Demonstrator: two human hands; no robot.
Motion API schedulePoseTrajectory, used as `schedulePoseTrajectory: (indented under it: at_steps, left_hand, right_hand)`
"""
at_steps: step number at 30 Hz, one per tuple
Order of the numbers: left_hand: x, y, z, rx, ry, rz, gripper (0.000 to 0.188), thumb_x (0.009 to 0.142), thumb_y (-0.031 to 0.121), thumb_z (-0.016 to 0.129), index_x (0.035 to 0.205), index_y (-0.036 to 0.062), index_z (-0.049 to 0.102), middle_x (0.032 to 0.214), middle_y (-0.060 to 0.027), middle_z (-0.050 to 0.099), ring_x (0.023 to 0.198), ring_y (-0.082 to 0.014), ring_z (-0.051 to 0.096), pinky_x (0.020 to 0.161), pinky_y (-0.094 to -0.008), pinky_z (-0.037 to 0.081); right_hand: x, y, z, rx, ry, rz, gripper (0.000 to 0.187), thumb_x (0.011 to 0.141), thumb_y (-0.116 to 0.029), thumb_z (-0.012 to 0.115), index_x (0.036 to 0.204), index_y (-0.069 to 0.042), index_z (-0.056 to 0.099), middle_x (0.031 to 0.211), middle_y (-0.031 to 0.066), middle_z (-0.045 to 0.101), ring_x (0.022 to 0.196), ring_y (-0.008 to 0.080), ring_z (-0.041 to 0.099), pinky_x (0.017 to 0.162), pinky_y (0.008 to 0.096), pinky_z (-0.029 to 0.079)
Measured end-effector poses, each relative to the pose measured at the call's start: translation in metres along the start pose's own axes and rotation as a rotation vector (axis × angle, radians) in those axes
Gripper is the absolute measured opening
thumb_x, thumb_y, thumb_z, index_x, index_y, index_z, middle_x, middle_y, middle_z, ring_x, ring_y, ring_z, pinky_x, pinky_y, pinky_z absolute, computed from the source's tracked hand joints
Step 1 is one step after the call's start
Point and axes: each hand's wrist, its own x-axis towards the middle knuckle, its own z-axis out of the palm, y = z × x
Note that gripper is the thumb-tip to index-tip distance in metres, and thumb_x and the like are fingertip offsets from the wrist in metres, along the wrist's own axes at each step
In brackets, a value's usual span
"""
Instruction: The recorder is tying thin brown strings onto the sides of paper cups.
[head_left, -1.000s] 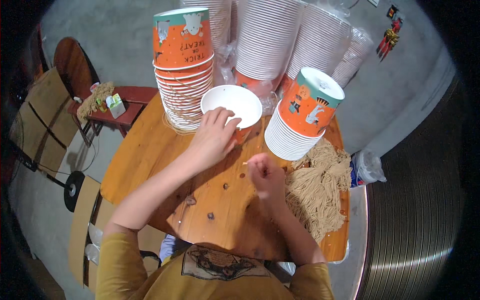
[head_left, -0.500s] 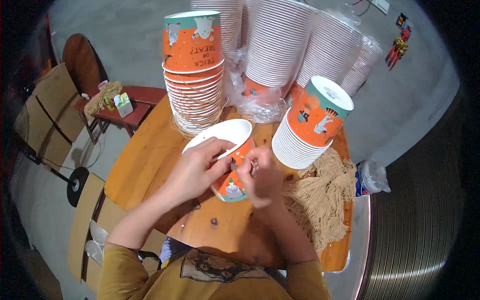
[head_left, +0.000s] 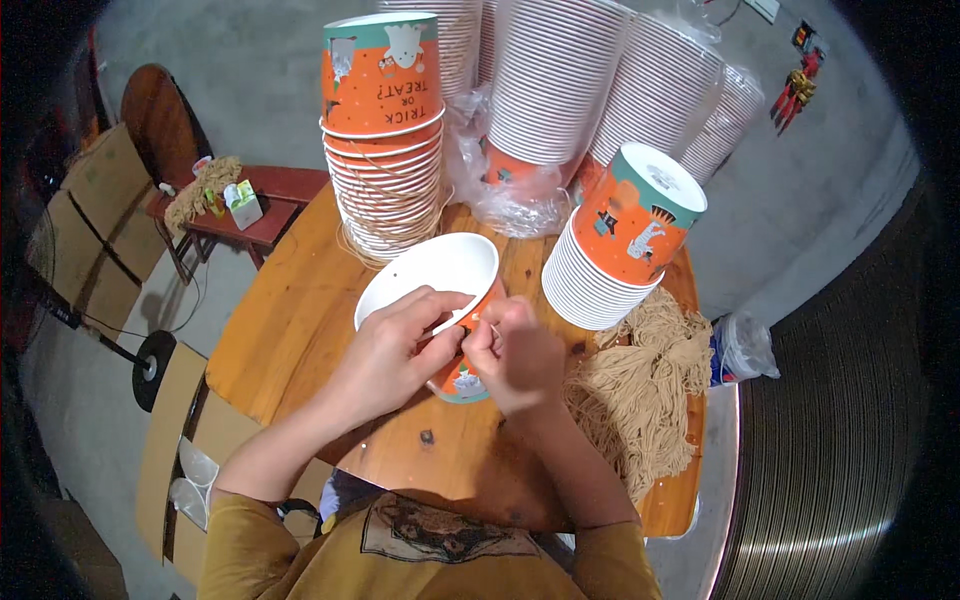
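Note:
An orange paper bucket (head_left: pixel 430 262) with a white inside and a green band at its base stands tilted in front of me, its mouth facing up and away. My left hand (head_left: pixel 390 345) grips its near rim, fingers inside and thumb against the outer wall. Close beside that thumb, my right hand (head_left: pixel 520 352) is closed in a pinch at the bucket's right side. Whatever lies between its fingertips is too small to make out. Behind the bucket rises a stack of upside-down buckets (head_left: pixel 382 185) with tan cords looped around their rims.
To the right is another upside-down bucket stack (head_left: pixel 625 240), with a heap of tan cords (head_left: pixel 650 390) nearer me on the wooden table (head_left: pixel 275 325). Tall plastic-wrapped bucket stacks (head_left: pixel 550 85) line the back. A red bench (head_left: pixel 285 185) stands at the left, a ridged dark surface (head_left: pixel 830 430) at the right.
The bucket's mouth has shifted slightly left and tipped a little more toward me. My right hand has moved slightly, staying pinched near the rim. My left hand keeps its grip.

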Motion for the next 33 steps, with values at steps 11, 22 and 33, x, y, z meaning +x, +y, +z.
schedulePoseTrajectory:
  at_steps: [11, 22, 33]
  left_hand:
    - [-0.0029, 0.0031, 0.0018, 0.000, -0.024, -0.002, 0.024, 0.088, 0.008, 0.057, 0.110, 0.0002, 0.060, 0.090, -0.0129, 0.061, 0.074, -0.0235, 0.063, 0.065, -0.0326, 0.050]
    - [-0.0036, -0.0006, 0.0019, -0.027, -0.037, -0.005, 0.025, 0.087, 0.009, 0.057, 0.110, -0.0001, 0.059, 0.091, -0.0121, 0.061, 0.075, -0.0221, 0.062, 0.068, -0.0322, 0.049]
    - [0.0016, 0.0040, -0.0066, -0.126, -0.186, -0.228, 0.028, 0.093, 0.016, 0.052, 0.115, 0.0007, 0.058, 0.096, -0.0063, 0.063, 0.080, -0.0116, 0.059, 0.071, -0.0271, 0.050]
  right_hand:
    - [-0.0055, 0.0009, -0.0023, 0.039, 0.022, 0.000, 0.031, 0.076, -0.006, 0.065, 0.097, -0.011, 0.042, 0.077, 0.0099, 0.053, 0.061, 0.0323, 0.059, 0.050, 0.0417, 0.047]
    - [-0.0061, -0.0027, -0.0053, -0.113, -0.020, -0.034, 0.023, 0.078, -0.006, 0.065, 0.092, -0.008, 0.047, 0.075, 0.0096, 0.054, 0.057, 0.0277, 0.057, 0.051, 0.0388, 0.046]
    - [-0.0055, -0.0018, -0.0074, -0.128, 0.076, -0.151, 0.031, 0.072, 0.003, 0.068, 0.093, -0.007, 0.048, 0.072, 0.0087, 0.054, 0.058, 0.0269, 0.058, 0.048, 0.0369, 0.045]
